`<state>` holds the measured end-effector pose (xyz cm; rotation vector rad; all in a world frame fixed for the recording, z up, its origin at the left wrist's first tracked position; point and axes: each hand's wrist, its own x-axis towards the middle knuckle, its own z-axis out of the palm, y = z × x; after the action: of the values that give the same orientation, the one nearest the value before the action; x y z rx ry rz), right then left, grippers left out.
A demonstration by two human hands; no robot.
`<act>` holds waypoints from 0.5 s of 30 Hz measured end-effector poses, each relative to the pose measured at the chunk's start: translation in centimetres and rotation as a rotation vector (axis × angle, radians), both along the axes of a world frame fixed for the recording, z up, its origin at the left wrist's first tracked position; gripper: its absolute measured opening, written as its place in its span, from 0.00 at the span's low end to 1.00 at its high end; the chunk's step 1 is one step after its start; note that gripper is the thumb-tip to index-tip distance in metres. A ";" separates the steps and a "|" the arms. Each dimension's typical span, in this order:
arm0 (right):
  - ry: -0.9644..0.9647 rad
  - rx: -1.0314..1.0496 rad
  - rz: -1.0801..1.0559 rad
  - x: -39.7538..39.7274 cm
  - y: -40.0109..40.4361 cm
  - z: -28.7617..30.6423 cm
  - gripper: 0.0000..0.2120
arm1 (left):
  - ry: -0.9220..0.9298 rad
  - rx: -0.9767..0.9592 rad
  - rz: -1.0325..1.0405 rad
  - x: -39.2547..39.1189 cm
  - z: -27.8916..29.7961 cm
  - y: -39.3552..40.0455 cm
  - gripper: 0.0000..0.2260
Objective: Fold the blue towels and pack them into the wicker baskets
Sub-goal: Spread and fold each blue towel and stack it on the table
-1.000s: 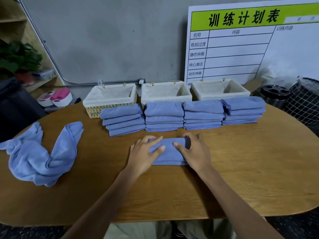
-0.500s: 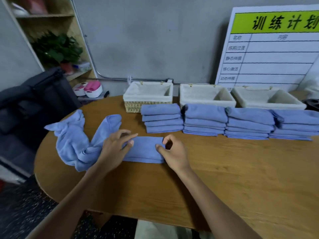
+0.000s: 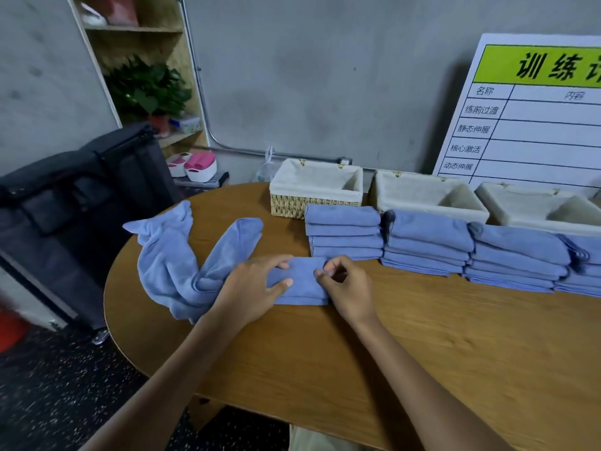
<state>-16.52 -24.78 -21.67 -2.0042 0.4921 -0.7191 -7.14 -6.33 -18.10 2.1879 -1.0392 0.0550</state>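
two hands on one folded towel [image 3: 300, 281] on the surface [image 3: 422, 346]: left grip [image 3: 252, 288] flat, fingers straight, pressing; right grip [image 3: 346, 284] curled, pinching its right edge. loose towel [image 3: 182, 265] left of grips; stacks [image 3: 429, 245] and baskets [image 3: 317, 187] beyond.

**Bare arms, light trousers**

Both forearms are bare to the frame's lower edge, with no sleeve showing. The left hand [image 3: 252, 288] and right hand [image 3: 349, 288] carry no gloves. A strip of pale khaki trousers [image 3: 320, 439] shows below the table edge.
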 end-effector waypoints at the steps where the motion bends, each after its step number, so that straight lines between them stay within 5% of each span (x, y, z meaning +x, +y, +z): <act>1: -0.007 -0.001 -0.002 0.0 0.0 0.0 0.08 | -0.071 0.066 -0.023 -0.8 0.1 0.2 0.23; 6: 0.006 0.038 0.004 0.1 -0.3 0.0 0.07 | -0.295 0.533 -0.043 -3.7 -0.7 0.9 0.37; 15: 0.008 0.081 0.053 0.3 -0.7 0.6 0.05 | -0.041 0.373 -0.124 0.9 -1.0 0.7 0.38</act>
<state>-16.19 -25.44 -21.10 -1.9376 0.4639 -0.6489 -6.23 -5.63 -19.10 2.4540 -1.2898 -0.1640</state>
